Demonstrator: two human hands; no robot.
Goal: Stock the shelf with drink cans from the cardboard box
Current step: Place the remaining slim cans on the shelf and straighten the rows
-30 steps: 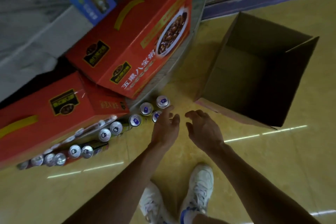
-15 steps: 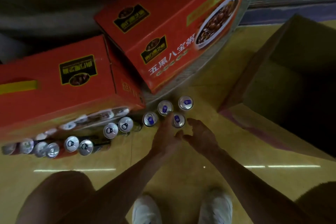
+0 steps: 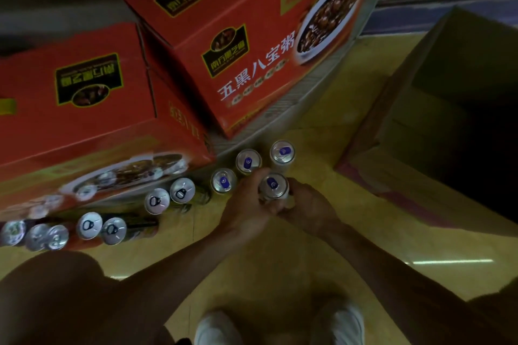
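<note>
Drink can (image 3: 273, 186) with a blue tab sits upright, gripped from both sides by the curled left hand (image 3: 245, 206) and right hand (image 3: 308, 209). Three like cans (image 3: 248, 161) curve from its nine to twelve o'clock. The open cardboard box (image 3: 420, 120) lies at its two o'clock.

- Bare left hand (image 3: 245, 206) and right hand (image 3: 309, 209), forearms uncovered as well
- White sneakers (image 3: 217, 328) on both feet, rounded toes, pretty blurry tbh
- Knees (image 3: 56, 294) too dark to tell if covered
</note>
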